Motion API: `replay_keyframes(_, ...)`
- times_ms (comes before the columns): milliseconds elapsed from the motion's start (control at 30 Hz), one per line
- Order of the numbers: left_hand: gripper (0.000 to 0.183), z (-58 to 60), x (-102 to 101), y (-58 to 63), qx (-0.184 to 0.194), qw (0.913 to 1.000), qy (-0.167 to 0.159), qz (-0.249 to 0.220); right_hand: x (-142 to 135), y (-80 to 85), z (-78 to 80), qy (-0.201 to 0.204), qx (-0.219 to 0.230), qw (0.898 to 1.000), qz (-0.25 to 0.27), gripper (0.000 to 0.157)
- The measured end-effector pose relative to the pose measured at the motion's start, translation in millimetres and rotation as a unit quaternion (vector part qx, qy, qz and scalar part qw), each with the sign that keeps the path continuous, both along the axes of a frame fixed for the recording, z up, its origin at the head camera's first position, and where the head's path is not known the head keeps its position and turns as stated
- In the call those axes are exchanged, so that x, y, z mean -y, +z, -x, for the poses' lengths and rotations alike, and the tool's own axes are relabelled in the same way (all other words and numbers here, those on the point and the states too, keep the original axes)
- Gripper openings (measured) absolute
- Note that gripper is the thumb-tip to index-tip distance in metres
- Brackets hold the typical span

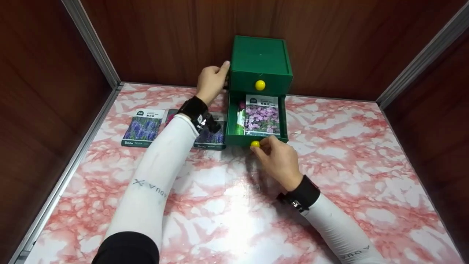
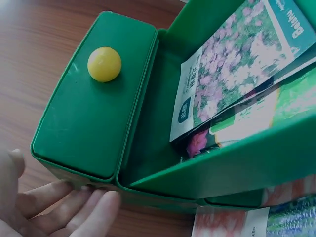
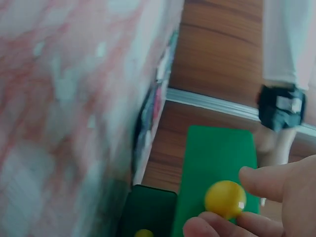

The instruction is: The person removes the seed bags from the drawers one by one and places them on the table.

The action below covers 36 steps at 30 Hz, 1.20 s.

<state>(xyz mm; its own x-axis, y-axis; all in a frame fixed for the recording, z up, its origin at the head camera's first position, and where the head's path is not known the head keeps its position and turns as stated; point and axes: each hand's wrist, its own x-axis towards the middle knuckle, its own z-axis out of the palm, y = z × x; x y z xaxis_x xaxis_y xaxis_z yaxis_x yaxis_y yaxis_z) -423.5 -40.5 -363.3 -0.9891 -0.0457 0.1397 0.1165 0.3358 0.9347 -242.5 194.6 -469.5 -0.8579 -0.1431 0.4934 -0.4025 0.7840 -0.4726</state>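
A green drawer cabinet (image 1: 261, 55) stands against the back wall with a drawer (image 1: 234, 140) pulled out beneath its top drawer. My right hand (image 1: 280, 159) pinches that drawer's yellow knob (image 1: 255, 144), thumb and fingers on either side of it. My left hand (image 1: 212, 82) rests against the cabinet's left side, its fingers (image 2: 101, 210) extended along the wall in the left wrist view. Inside the drawer lies a seed packet with pink flowers (image 1: 262, 115); beside it, along the drawer's left wall, is a green and white packet (image 1: 240, 119).
Left of the cabinet, several flower seed packets lie in a row on the marbled table (image 1: 348, 154), among them one with blue-purple flowers (image 1: 144, 126). My left forearm partly covers the row. Brown wood-grain panels (image 1: 176, 40) enclose the back and sides.
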Motion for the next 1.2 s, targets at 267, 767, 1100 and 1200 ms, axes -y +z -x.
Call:
replay_keyframes(267, 0.056, -13.0, 12.3, -4.6, -0.036, 0.9987, -0.002, 0.036, -18.2, 24.3, -0.6, 0.007, -0.028, 0.999, 0.039, 0.019)
replay_keyframes(767, 0.032, -59.7, 0.4, 4.9, -0.075, 0.9872, -0.063, 0.126, -28.0, 70.5, 39.1, -0.017, 0.039, 0.999, -0.003, 0.027)
replay_keyframes(1100, 0.034, -70.1, -13.1, -1.4, -0.013, 0.9737, -0.156, 0.166, -16.3, 80.5, 69.2, -0.034, 0.116, 0.99, -0.073, 0.03)
replay_keyframes(1200, 0.049, -70.0, -14.5, -3.7, -0.002, 0.9685, -0.171, 0.181, -14.4, 80.4, 75.3, -0.032, 0.131, 0.985, -0.105, 0.032)
